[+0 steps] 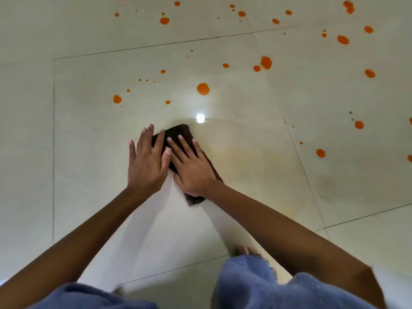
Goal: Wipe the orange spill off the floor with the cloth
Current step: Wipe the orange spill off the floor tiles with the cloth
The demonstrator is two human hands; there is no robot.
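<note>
Pressing down: a person crouched on a pale tiled floor (245,166) holds a dark brown cloth (180,132) flat against the tiles with both bare hands.
Hidden: most of the cloth lies under the palms; only its far end and a near corner by the right wrist show, so its folds cannot be made out.
Cut off: both forearms run out of the near edge; the knees in blue denim (256,284) are cropped, and toes of one foot (246,250) peek past the right knee.
Left hand (148,161): fingers spread and straight, gripping nothing; its thumb side overlaps the cloth's left edge while the outer fingers rest toward bare tile.
Right hand (191,168): laid open and flat on top of the cloth, fingers pointing far and left, pressing rather than clutching.
Orange spill (203,89): droplets scattered across the far and right tiles, well apart from the cloth; the largest near blob sits just beyond a bright light reflection (200,118).
Hard to tell: a faint yellowish smear right of the cloth.
</note>
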